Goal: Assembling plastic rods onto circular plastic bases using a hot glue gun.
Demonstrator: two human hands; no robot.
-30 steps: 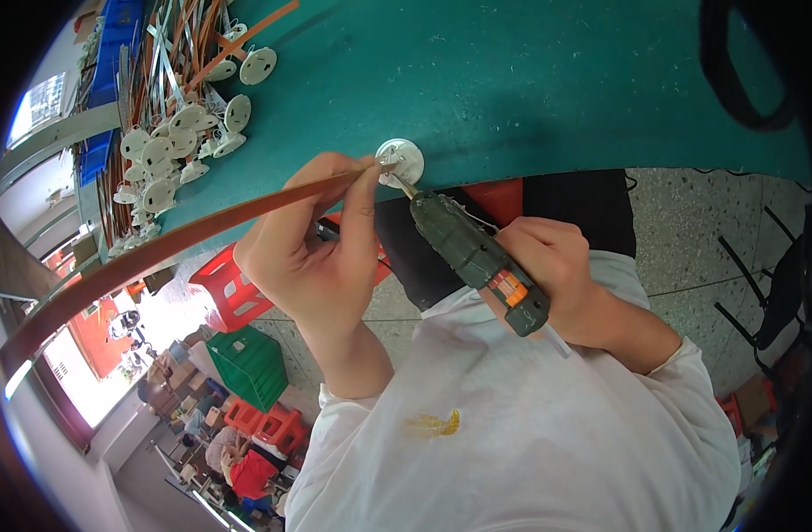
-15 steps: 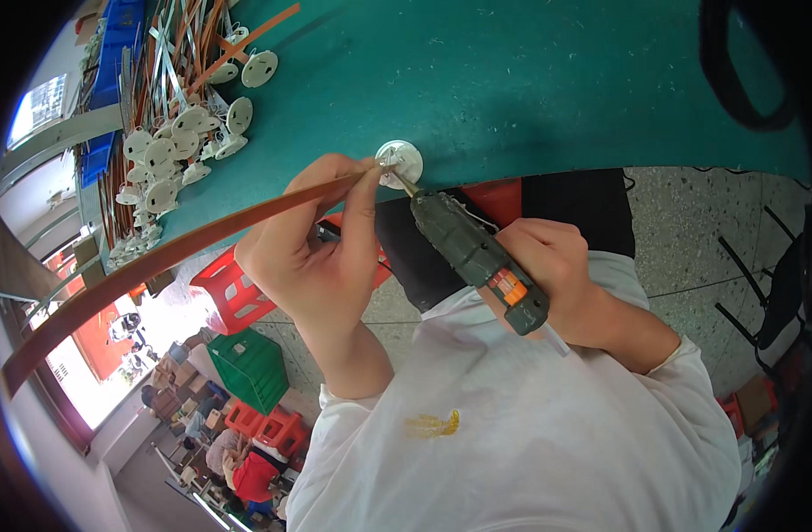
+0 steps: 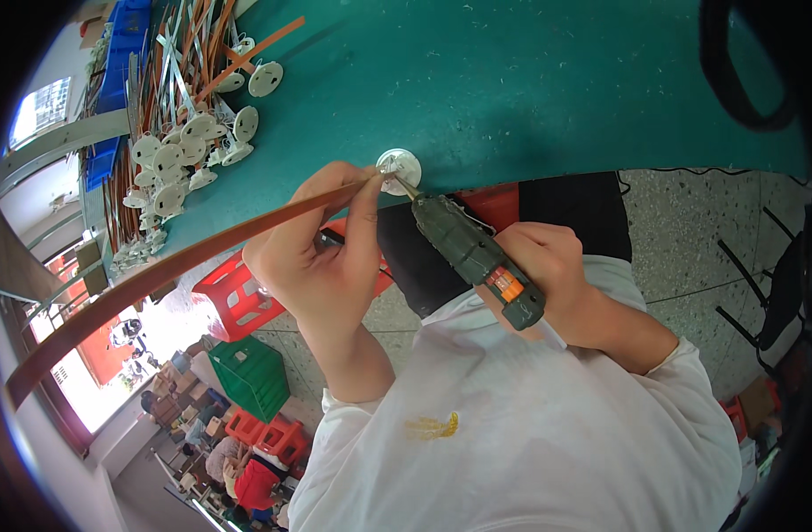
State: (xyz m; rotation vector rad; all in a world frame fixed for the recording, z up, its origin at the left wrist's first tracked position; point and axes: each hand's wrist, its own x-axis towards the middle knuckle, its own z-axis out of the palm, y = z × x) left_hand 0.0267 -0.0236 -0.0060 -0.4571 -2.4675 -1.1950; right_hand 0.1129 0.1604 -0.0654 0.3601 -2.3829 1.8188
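Observation:
Between the thumb and fingers of my left hand [image 3: 317,257] is the end of a long brown strip [image 3: 193,250], which runs out toward the lower left. A small white round disc [image 3: 409,167] sits at that pinched end, by the table's near edge. My right hand [image 3: 548,259] is wrapped round a dark green glue gun [image 3: 464,239] with an orange patch. A pale stick [image 3: 552,334] protrudes from its back. Its metal nozzle [image 3: 408,189] points up-left at the disc and seems to touch it or nearly so; the exact contact is too small to tell.
On the green table [image 3: 512,89], a heap of strips with white round bases [image 3: 193,129] lies at the left beside a blue bin [image 3: 105,164]. Red crate [image 3: 238,297] and green crate [image 3: 246,377] stand on the floor at left. A black chair [image 3: 778,293] is at right. People sit farther off, lower left.
The whole view has shifted slightly, with the heap sitting a little lower in it. Both hands, the strip, the disc and the glue gun keep nearly the same position.

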